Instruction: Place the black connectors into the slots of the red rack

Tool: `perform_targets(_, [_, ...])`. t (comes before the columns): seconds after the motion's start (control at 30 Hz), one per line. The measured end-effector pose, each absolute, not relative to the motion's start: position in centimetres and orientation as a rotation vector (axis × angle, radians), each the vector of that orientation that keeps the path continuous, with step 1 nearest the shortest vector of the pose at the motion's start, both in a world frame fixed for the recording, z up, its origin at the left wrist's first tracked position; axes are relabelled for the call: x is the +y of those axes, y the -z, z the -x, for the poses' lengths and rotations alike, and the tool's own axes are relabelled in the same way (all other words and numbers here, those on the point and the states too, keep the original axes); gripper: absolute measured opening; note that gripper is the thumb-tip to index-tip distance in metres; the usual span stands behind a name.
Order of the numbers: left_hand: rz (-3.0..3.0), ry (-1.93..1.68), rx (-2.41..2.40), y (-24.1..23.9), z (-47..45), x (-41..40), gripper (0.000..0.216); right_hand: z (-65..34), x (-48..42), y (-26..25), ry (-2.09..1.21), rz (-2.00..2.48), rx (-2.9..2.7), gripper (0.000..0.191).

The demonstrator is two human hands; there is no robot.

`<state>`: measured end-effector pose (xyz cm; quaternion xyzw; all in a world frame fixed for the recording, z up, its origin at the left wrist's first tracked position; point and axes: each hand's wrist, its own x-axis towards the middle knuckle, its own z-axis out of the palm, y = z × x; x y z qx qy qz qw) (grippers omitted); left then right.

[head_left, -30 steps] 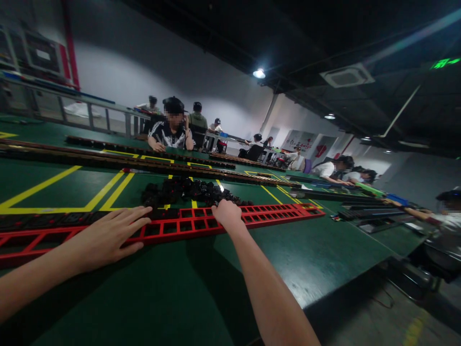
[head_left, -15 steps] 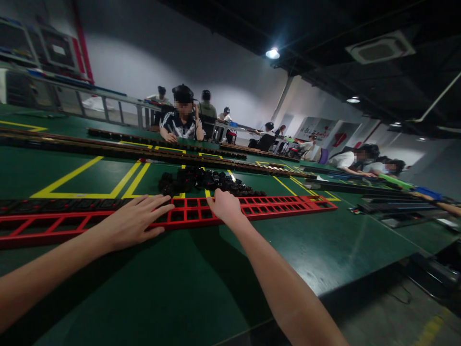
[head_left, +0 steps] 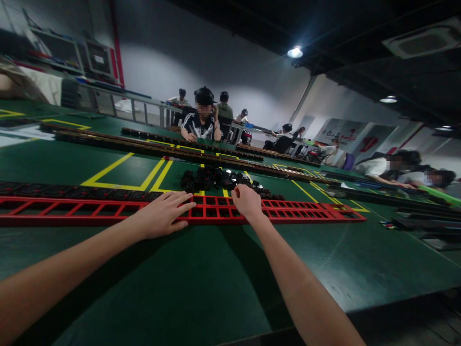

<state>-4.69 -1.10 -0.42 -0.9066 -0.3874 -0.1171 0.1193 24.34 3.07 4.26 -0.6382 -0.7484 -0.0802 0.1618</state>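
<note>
The left hand (head_left: pixel 162 214), fingers slightly parted, and curled right hand (head_left: pixel 248 202), any pinch hidden, stayed at the red frame (head_left: pixel 334 213), with no progress visible.

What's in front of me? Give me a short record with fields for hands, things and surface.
Left hand: palm down, fingers spread, over the red slotted frame
Right hand: fingers curled, at the frame; anything held is hidden
Row: black square pieces along the frame's far side, left of the left hand
Heap: small black parts beyond the frame
Surface: green table with yellow lines
</note>
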Motion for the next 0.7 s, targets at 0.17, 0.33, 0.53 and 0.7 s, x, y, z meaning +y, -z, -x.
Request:
perform_targets(0.17, [2.652,0.341,-1.152,0.2,4.6,-1.3,0.054,-25.3,4.9,-2.5,0.136,1.581,-2.299,0.037])
perform_targets(0.33, [2.649,0.341,-1.167,0.1,4.4,-1.4,0.054,-25.1,6.3,-2.5,0.101,1.565,-2.392,0.046])
perform_targets(0.53, [2.651,0.322,-1.18,-0.1,4.3,-1.6,0.054,-24.5,6.1,-2.5,0.034,1.616,-2.5,0.047])
perform_targets(0.7, [2.652,0.321,-1.163,-0.2,4.3,-1.6,0.055,-24.2,5.6,-3.3,0.116,1.468,-2.381,0.034])
